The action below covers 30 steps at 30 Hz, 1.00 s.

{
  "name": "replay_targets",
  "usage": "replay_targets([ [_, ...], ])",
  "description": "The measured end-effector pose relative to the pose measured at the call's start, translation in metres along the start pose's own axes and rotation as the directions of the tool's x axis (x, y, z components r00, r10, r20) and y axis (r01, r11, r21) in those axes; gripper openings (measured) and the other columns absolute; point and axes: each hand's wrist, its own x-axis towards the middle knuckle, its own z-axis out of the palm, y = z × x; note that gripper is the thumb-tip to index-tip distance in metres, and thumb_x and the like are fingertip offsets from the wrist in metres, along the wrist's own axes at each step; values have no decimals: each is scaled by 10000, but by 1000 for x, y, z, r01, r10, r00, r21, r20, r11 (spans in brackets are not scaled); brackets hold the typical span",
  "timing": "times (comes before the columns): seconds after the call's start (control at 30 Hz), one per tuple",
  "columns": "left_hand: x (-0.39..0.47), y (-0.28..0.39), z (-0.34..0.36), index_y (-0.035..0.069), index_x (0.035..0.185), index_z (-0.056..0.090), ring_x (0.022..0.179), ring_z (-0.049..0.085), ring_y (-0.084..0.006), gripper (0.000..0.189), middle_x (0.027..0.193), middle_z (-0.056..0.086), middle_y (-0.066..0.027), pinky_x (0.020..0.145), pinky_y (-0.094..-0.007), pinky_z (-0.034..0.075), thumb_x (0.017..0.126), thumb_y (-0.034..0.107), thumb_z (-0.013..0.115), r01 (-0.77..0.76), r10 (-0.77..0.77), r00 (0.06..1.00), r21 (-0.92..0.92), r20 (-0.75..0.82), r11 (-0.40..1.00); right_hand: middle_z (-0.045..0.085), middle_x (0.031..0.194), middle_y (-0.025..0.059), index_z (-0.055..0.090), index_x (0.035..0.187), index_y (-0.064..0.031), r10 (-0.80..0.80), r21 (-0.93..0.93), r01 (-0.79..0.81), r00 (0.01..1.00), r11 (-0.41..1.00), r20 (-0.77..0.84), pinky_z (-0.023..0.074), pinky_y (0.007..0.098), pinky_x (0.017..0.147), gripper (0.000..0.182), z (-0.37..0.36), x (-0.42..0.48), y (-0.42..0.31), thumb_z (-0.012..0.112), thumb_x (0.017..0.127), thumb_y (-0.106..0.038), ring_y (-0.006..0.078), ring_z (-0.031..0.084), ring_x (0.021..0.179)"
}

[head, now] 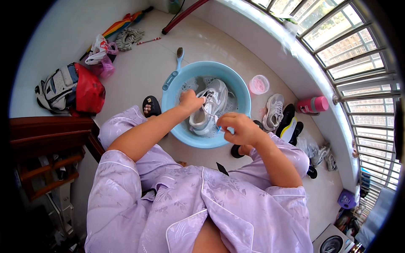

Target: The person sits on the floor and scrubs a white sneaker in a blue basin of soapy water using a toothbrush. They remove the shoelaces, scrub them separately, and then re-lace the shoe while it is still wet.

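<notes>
A light blue plastic basin (pixel 207 65) holds soapy water, and a white and grey sneaker (pixel 216 91) lies in it. My left hand (pixel 190 102) is over the basin's left part, its fingers pinched on the sneaker's white shoelace (pixel 208 111) near the shoe's opening. My right hand (pixel 239 126) is above the basin's lower right rim, fingers curled around a small blue and white object (pixel 230 129), partly hidden, too small to name. Part of the lace runs towards my right fingers. A blue-handled scrub brush (pixel 179 58) rests against the basin's upper left rim.
Right of the basin stand a tub of pink powder (pixel 259 84), another sneaker (pixel 273 112), black shoes (pixel 286 118) and a pink bottle (pixel 312 104) by the wall. At left lie a backpack (pixel 60 88), plastic bags (pixel 99 53) and a mop head (pixel 128 38). Black slippers (pixel 152 106) are on my feet.
</notes>
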Motion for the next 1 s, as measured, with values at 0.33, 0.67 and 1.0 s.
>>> replay_targets([
  [0.33, 33, -4, 40, 43, 826, 627, 812, 562, -326, 178, 843, 591, -153, 747, -413, 452, 737, 188, 577, -358, 361, 928, -47, 95, 933, 580, 783, 77, 594, 777, -74, 87, -309, -91, 996, 947, -26, 472, 365, 620, 125, 48, 5, 18, 612, 666, -127, 271, 570, 770],
  [0.67, -39, 89, -112, 13, 903, 581, 649, 577, -190, 153, 760, 614, -110, 600, -286, 449, 787, 109, 553, -699, 668, 715, -167, -207, 696, 614, 809, 109, 623, 841, -54, 127, -166, -236, 863, 958, -489, 440, 404, 716, 167, -41, 67, -29, 568, 712, -146, 315, 549, 792],
  [1.0, -82, 142, -169, 1, 951, 564, 610, 478, -87, 173, 693, 550, -39, 602, -246, 418, 884, 96, 435, -771, 626, 571, -610, -531, 185, 610, 747, 109, 620, 738, -54, -299, -641, -223, 742, 734, -600, 454, 417, 640, 207, -113, 95, -172, 514, 778, -227, 313, 578, 734],
])
